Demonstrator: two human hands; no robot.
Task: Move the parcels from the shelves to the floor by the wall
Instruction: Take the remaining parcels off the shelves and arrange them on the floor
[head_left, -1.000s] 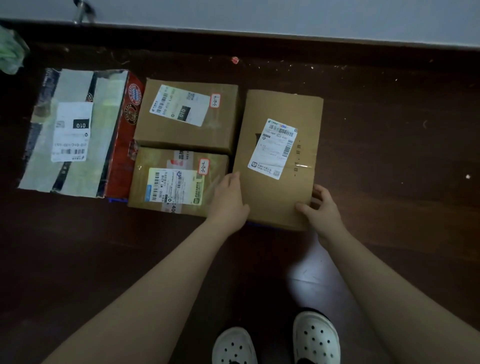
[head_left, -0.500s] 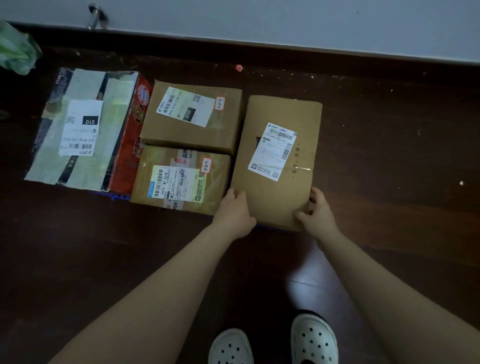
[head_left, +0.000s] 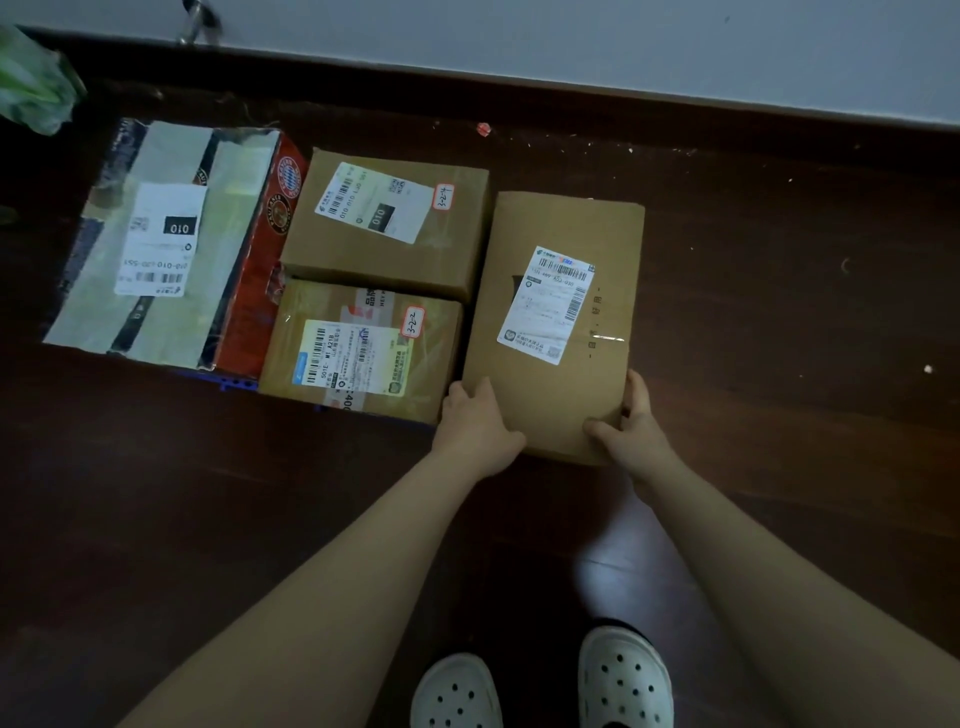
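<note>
head view: the step in hand looks like setting down one more parcel in the row on the floor (head_left: 779, 364) by the wall (head_left: 571, 47). the long brown parcel (head_left: 556, 322) lies at the right end of the row, its left side touching both the upper small parcel (head_left: 384, 223) and the lower small parcel (head_left: 358, 353). left of those is the taped red parcel (head_left: 156, 244). whether the long parcel's near end is fully down on the floor, i cannot tell.

the left hand (head_left: 478, 431) grips the near left corner with its thumb on the top face. the right hand (head_left: 631, 431) grips the near right corner, thumb on top and fingers (head_left: 638, 387) curled round the side edge. both hands are closed on the long brown parcel.

its long axis runs from the person toward the wall, leaning slightly to the right at the far end. the short far end faces the wall but stays apart from it. the label (head_left: 548, 304) faces up, barcode end toward the wall.

next move, as i judge it: ease the near end flat, let go with both hands, then return to the shelves for another.
</note>
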